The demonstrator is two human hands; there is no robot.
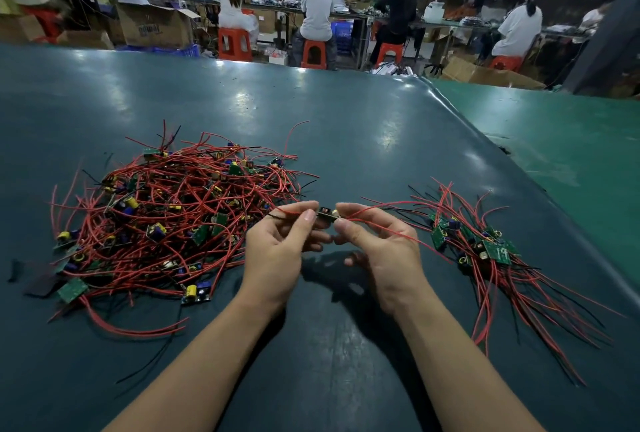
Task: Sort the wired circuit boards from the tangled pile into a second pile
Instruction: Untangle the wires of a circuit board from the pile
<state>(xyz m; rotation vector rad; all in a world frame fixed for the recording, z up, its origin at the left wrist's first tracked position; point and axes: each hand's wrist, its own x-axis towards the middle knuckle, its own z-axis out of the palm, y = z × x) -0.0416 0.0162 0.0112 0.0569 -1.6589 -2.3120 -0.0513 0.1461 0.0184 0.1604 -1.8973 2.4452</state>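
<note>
A big tangled pile (173,217) of small green circuit boards with red and black wires lies on the left of the dark green table (346,126). A smaller pile (485,248) of such boards lies on the right, its wires trailing toward me. Between the piles, above the table, my left hand (277,248) and my right hand (381,251) pinch the two ends of one small circuit board (326,214). Its red wires run out past both hands, and one reaches toward the right pile.
The table's right edge runs diagonally beside a lighter green surface (571,154). A few loose wire scraps lie near the left pile. Beyond the far edge, several people sit on red stools (235,43) at other benches, with cardboard boxes on the floor.
</note>
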